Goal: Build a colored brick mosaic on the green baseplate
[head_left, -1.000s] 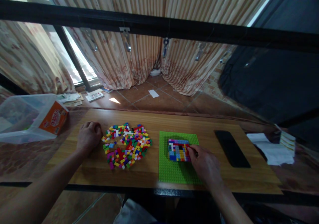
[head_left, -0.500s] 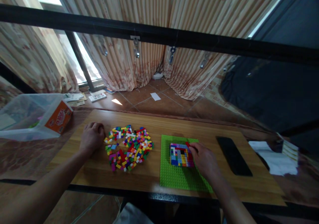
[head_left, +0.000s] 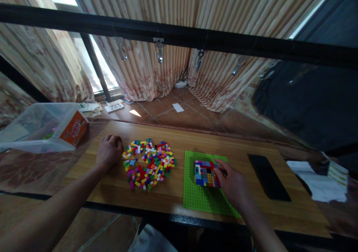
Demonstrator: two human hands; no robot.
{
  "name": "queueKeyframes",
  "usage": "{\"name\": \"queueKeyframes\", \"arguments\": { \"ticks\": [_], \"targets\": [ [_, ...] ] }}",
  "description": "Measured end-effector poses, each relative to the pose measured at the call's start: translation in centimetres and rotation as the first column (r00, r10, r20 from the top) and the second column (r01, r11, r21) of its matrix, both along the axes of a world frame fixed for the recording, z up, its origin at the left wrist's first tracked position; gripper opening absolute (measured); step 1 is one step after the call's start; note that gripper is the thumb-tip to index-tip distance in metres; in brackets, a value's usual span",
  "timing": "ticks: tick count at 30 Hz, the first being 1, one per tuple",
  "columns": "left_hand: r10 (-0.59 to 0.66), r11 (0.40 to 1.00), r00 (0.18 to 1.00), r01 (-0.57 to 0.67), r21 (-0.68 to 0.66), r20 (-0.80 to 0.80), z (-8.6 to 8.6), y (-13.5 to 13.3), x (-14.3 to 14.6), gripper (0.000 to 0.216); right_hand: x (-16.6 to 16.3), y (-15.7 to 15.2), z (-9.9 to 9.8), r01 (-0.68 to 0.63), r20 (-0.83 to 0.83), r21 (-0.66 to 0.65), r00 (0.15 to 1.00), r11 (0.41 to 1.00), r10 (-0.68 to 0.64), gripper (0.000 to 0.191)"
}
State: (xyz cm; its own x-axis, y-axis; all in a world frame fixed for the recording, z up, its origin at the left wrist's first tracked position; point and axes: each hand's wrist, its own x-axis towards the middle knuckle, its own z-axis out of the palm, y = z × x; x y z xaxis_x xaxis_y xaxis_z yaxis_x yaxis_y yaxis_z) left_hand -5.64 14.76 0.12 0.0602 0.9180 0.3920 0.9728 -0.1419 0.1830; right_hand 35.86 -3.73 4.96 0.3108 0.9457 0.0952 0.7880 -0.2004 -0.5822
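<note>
A green studded baseplate (head_left: 192,199) lies on the wooden table, carrying a low square build of colourful toy bricks (head_left: 203,180). At the build's far right part, my right hand (head_left: 233,181) has its thumb and index finger around a small red brick (head_left: 212,165). Whether that brick touches the studs below is too small to tell. My left hand (head_left: 109,150) rests on the table with curled fingers, just left of a loose pile of mixed toy bricks (head_left: 151,162). Its palm side is hidden.
Right of the baseplate lies a black phone-like slab (head_left: 269,177). White papers (head_left: 321,181) are beyond the table's right end. A clear plastic bin (head_left: 41,127) with an orange label stands at the left. A dark horizontal bar (head_left: 179,31) with metal clips crosses ahead.
The whole view has shifted slightly. My right hand has brought the red brick a little inward over the build, toward its left and near side. My left hand stays beside the pile.
</note>
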Motion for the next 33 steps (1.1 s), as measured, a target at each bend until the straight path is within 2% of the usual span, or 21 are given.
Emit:
{"name": "queueKeyframes", "arguments": {
  "ticks": [9,16,21,28,33],
  "targets": [
    [0.001,1.0,1.0,-0.001,-0.008,0.009,0.0,0.0,0.0,0.029,0.0,0.2,0.2,-0.105,0.072,-0.01,0.992,0.994,0.105,0.033],
    [0.014,1.0,1.0,-0.013,-0.015,0.024,-0.2,0.0,0.0,0.027,-0.9,0.1,-0.3,-0.049,-0.011,-0.012,0.999,0.999,0.049,0.036],
    [0.014,1.0,0.999,-0.013,-0.019,0.037,-0.1,-0.1,0.0,0.026,-0.1,0.5,-0.2,-0.026,0.05,-0.016,0.998,1.0,0.026,0.036],
    [0.004,1.0,0.999,-0.003,-0.019,0.05,0.1,-0.1,0.0,0.026,1.0,2.3,0.9,-0.157,0.14,-0.016,0.977,0.987,0.158,0.034],
    [0.008,1.0,0.999,-0.008,-0.017,0.038,0.2,-0.2,0.1,0.026,0.5,3.5,0.6,-0.291,0.159,-0.051,0.942,0.955,0.296,0.032]
  ]
}}
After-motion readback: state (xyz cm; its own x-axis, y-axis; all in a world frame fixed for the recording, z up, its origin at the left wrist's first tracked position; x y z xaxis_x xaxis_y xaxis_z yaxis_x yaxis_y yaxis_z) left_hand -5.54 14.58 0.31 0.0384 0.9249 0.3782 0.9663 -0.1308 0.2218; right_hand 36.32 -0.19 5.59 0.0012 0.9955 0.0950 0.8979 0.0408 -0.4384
